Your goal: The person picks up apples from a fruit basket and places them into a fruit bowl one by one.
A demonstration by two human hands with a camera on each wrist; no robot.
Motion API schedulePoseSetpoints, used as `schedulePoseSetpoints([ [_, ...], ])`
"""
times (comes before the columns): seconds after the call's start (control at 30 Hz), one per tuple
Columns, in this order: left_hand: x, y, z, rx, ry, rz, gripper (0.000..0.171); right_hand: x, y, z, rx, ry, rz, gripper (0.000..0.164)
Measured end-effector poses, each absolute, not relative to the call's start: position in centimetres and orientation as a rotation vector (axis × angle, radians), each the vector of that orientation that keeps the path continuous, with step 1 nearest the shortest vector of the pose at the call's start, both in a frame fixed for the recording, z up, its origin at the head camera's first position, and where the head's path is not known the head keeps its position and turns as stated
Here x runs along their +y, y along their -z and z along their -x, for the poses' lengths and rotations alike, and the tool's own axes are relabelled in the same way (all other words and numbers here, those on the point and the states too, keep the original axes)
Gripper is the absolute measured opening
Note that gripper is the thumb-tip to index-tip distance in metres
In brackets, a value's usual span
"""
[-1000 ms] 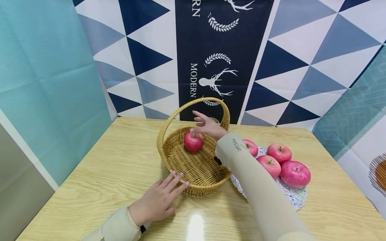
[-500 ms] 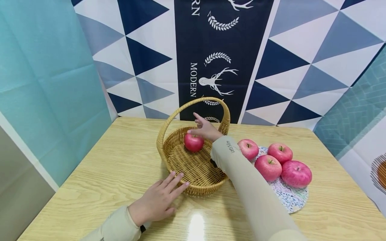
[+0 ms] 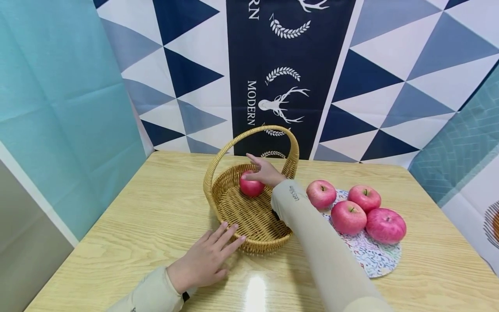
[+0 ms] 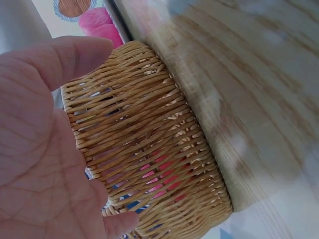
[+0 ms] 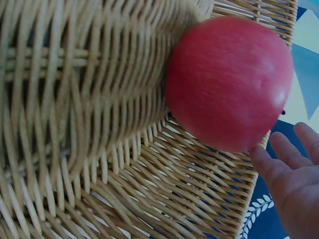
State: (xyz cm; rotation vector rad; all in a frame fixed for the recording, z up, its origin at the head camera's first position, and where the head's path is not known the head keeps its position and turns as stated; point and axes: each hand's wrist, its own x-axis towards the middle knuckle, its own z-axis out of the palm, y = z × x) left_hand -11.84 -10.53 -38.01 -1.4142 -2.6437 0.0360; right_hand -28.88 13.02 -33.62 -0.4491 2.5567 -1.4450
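A wicker basket (image 3: 234,208) with a tall arched handle stands on the table. One red apple (image 3: 251,187) lies inside it against the far wall, and the same apple (image 5: 229,84) fills much of the right wrist view. My right hand (image 3: 267,173) reaches over the basket's far side with its fingers extended. One of its digits overlaps the apple's top; fingertips (image 5: 259,158) appear at the apple's edge in the right wrist view, and contact is hard to tell. My left hand (image 3: 202,260) rests its spread, straight fingers on the basket's near left rim.
Right of the basket, several apples (image 3: 348,217) sit on a round patterned mat (image 3: 374,258), partly behind my right sleeve. Patterned cloth (image 3: 280,52) hangs behind the wooden table (image 3: 128,225). A brown round thing with a fringe (image 3: 496,225) shows at the far right.
My right hand has moved slightly down and its forearm a little left, uncovering more of the apples on the mat. My left hand and the basket stay in place.
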Motion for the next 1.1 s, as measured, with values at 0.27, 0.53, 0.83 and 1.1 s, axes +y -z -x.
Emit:
schedulePoseSetpoints([
  [0.27,-10.5,38.1,11.9,-2.663,-0.034,1.399,0.079,13.0,34.6,28.8,2.58,1.447,0.417,0.082],
  [0.53,-10.3,38.4,11.9,-2.683,-0.005,1.419,0.078,12.9,35.7,28.6,2.597,1.392,0.394,0.083],
  [0.83,-10.5,38.3,11.9,-2.66,-0.023,1.417,0.078,13.4,36.2,28.6,2.546,1.256,0.43,0.079],
  [1.1,-10.7,38.2,12.1,-2.65,-0.018,1.416,0.077,12.8,35.9,28.5,2.663,1.091,0.376,0.076],
])
